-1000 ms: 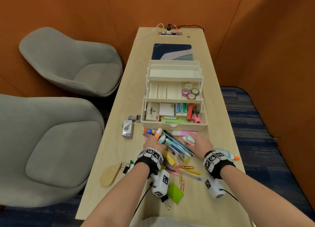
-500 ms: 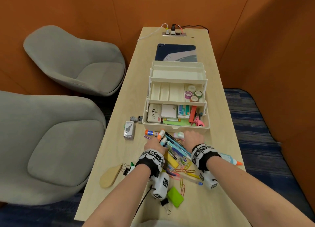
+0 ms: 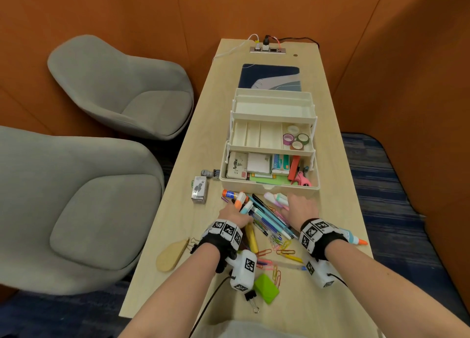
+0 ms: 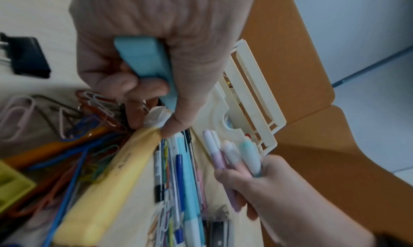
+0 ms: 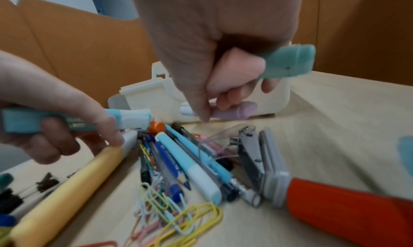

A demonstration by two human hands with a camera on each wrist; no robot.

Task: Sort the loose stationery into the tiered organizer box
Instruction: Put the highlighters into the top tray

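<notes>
The cream tiered organizer box stands open mid-table, tape rolls in its middle tier. In front of it lies a pile of pens. My left hand grips a blue highlighter, and an orange one sticks out of it. One fingertip touches a yellow highlighter on the table. My right hand grips a bunch of pastel highlighters, purple, pink and mint, close to the box front.
Paper clips, a green sharpener, binder clips, a glue bottle and a grey stapler lie near the front. A small box sits left. Grey chairs stand beside the table.
My right hand moved left and forward toward the box and now also holds the purple highlighter that lay there. My left hand stayed on the pen pile.
</notes>
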